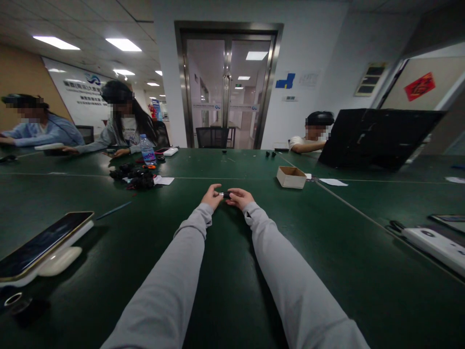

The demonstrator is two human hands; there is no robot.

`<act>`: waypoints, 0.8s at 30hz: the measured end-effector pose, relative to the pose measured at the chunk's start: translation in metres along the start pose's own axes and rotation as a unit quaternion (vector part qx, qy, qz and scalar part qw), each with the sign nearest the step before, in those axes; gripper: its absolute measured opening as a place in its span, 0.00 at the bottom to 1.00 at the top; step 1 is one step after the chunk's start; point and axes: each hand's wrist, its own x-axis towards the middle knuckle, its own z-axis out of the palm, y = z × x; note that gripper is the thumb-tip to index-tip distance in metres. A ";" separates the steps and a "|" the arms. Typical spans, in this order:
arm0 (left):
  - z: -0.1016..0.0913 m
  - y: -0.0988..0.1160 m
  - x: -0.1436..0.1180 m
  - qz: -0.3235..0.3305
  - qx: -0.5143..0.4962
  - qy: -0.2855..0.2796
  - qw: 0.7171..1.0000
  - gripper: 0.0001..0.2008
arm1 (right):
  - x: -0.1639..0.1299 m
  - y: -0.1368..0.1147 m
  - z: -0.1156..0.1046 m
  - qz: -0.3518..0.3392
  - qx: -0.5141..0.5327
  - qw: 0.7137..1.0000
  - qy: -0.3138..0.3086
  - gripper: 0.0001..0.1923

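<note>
My left hand (211,196) and my right hand (240,198) meet over the green table, both arms stretched forward in grey sleeves. Between them is a small black cylinder with a silver end (225,195), too small to name more exactly. The left fingers pinch its silver end, with the index finger extended above. The right thumb and fingers close around the black end. The cylinder lies roughly level, and its outer ends are partly hidden by the fingertips.
Left on the green table (232,232) are a phone (47,242), a white case (60,261), a blue strip (114,210), a heap of black parts (134,175) and a bottle (147,151). An open box (291,177), monitor (374,138) and power strip (436,245) are right. Several people sit beyond.
</note>
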 end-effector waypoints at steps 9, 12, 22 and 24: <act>0.001 -0.005 0.003 0.026 0.000 0.025 0.999 0.16 | 0.001 0.001 0.000 -0.002 0.008 1.000 0.002 0.09; 0.000 -0.006 0.003 0.013 -0.009 0.007 1.000 0.14 | 0.002 0.002 -0.001 -0.002 0.002 1.000 -0.005 0.09; -0.001 -0.003 0.003 -0.016 -0.028 -0.017 0.999 0.14 | 0.000 0.001 0.000 0.001 -0.009 1.000 -0.018 0.09; -0.001 -0.002 0.003 -0.019 -0.029 -0.013 0.999 0.14 | 0.000 0.000 0.000 0.003 -0.010 1.000 -0.015 0.09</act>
